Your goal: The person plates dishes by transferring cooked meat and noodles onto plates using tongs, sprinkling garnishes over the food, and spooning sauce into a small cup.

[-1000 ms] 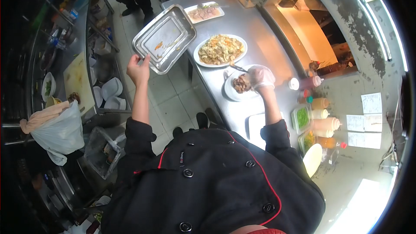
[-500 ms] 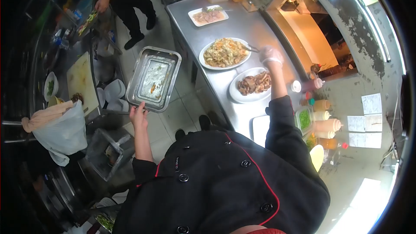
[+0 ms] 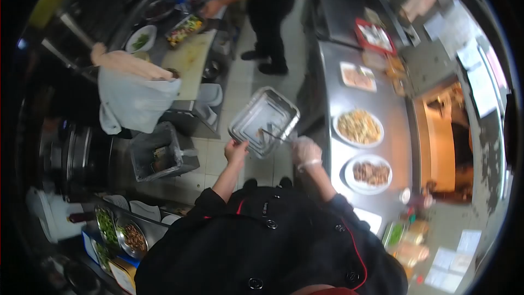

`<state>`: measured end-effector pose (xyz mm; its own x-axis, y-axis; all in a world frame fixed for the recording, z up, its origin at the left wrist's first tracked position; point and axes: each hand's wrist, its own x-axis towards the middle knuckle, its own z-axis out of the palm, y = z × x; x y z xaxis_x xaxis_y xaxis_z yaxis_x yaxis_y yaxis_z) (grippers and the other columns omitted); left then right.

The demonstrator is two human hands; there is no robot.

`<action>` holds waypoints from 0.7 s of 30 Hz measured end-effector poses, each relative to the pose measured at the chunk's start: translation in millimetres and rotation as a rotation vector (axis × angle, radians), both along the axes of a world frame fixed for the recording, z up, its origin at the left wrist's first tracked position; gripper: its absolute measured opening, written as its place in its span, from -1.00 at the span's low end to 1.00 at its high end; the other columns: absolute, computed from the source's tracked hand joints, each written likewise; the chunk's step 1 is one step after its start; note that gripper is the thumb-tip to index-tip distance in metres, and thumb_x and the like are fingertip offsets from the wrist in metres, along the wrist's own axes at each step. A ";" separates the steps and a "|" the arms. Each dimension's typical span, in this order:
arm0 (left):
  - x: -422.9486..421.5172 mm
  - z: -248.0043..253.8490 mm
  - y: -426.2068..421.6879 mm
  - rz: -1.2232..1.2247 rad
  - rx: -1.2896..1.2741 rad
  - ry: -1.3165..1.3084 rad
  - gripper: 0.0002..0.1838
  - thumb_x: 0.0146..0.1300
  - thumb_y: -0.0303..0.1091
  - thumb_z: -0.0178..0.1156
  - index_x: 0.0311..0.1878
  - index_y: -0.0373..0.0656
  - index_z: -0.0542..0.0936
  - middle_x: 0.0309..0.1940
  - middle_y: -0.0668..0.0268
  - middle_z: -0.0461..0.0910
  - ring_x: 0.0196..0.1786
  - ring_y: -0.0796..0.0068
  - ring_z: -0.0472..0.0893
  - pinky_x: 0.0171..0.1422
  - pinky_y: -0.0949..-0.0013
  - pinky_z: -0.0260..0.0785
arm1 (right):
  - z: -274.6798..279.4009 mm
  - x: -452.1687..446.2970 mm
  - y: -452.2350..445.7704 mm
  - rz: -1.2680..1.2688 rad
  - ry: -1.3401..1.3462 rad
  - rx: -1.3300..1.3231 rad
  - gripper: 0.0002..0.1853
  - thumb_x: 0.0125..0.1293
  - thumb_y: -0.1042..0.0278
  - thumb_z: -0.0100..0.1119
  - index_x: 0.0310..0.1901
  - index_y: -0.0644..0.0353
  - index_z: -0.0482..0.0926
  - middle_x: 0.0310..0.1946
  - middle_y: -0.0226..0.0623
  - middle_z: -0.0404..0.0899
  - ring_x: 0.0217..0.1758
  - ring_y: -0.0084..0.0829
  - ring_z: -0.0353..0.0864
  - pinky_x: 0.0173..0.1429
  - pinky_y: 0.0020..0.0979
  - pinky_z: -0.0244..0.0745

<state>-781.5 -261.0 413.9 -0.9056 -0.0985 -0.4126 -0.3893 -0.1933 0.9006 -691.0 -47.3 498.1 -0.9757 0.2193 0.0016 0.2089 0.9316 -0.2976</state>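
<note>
My left hand [image 3: 236, 152] grips the near left edge of a rectangular metal tray [image 3: 240, 137], held tilted above the floor. The tray is nearly bare, with wet residue and a small orange scrap inside. My right hand [image 3: 307, 153], in a clear plastic glove, is closed around thin metal tongs [image 3: 278, 136] whose tips reach into the tray near the scrap. On the steel counter to the right lie an oval plate of noodle-like food with vegetables [image 3: 358, 127] and a plate of sliced browned meat [image 3: 371, 173].
A co-worker [image 3: 275, 13] stands ahead, one hand by a tray of colourful vegetables [image 3: 185, 30]. A lined bin [image 3: 158, 153] and a cutting board [image 3: 192, 68] are at left. Sauce bottles [image 3: 412, 248] line the right wall. A plate of pale slices [image 3: 358, 78] sits farther along the steel counter [image 3: 339, 53].
My right hand has moved from beside the noodle plate to the tray, bringing the tongs into it. My left hand still holds the tray. The view has turned left.
</note>
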 end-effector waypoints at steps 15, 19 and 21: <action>-60.4 -37.8 -23.4 -0.107 -0.056 -0.253 -0.56 0.05 -0.39 0.30 -0.05 -0.45 0.46 -0.25 0.18 0.56 -0.35 0.43 0.58 -0.35 0.37 0.46 | 10.7 -71.2 8.0 -0.392 0.002 -0.176 -0.66 0.25 0.14 0.00 -0.03 0.12 0.50 -0.29 0.06 0.55 -0.20 0.03 0.55 -0.17 -0.07 0.43; -106.1 -48.5 10.5 -0.132 0.000 -0.318 -0.56 0.06 -0.38 0.27 -0.02 -0.44 0.45 -0.27 0.23 0.55 -0.34 0.47 0.54 -0.39 0.39 0.39 | -12.7 -87.4 67.6 -0.634 0.066 -0.502 -0.69 0.30 0.16 -0.03 -0.14 0.21 0.56 -0.50 -0.07 0.53 -0.42 -0.17 0.56 -0.30 -0.21 0.42; -132.1 -70.9 25.5 -0.144 0.179 -0.338 -0.57 0.06 -0.37 0.27 -0.03 -0.41 0.46 -0.30 0.24 0.54 -0.34 0.47 0.53 -0.36 0.41 0.39 | -14.9 -94.1 95.0 -0.723 0.058 -0.697 -0.67 0.32 0.17 -0.07 -0.19 0.27 0.56 -0.60 -0.16 0.50 -0.52 -0.27 0.53 -0.36 -0.27 0.41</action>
